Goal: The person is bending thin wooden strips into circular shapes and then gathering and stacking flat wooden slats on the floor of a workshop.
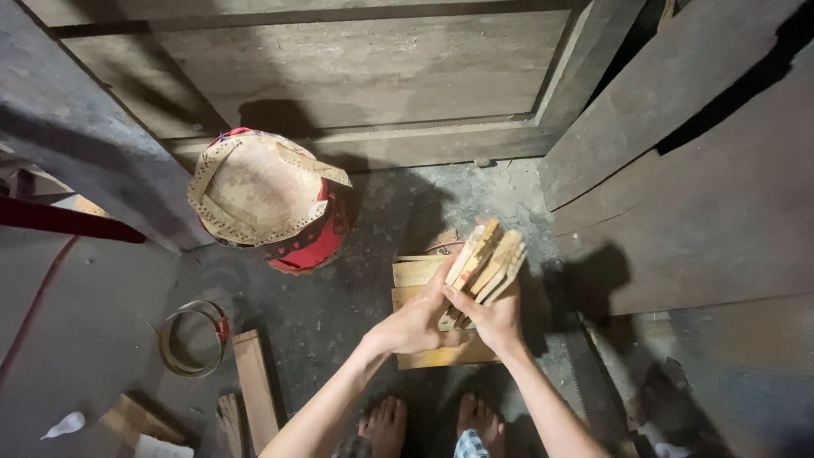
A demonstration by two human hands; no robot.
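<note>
Both hands clamped one bundle of thin wooden slats (485, 265): left hand (413, 322) cupped the near side, fingers curled on it; right hand (496, 318) pinched the lower end. Bundle was held tilted just above flat offcut boards (417, 273) on the concrete floor (356, 280), in front of two bare feet (428, 421).

Risk, as a judgement: slats sat fanned and uneven, so a loose squeeze could have let some slide out and scatter; rough edges could have splintered into the palms.

Counts, left to right: one scrap of white paper (64, 424), one metal ring (193, 337), one loose plank (255, 388), one red paper-lined basket (270, 199), about five or six slats, exact number unclear.
</note>
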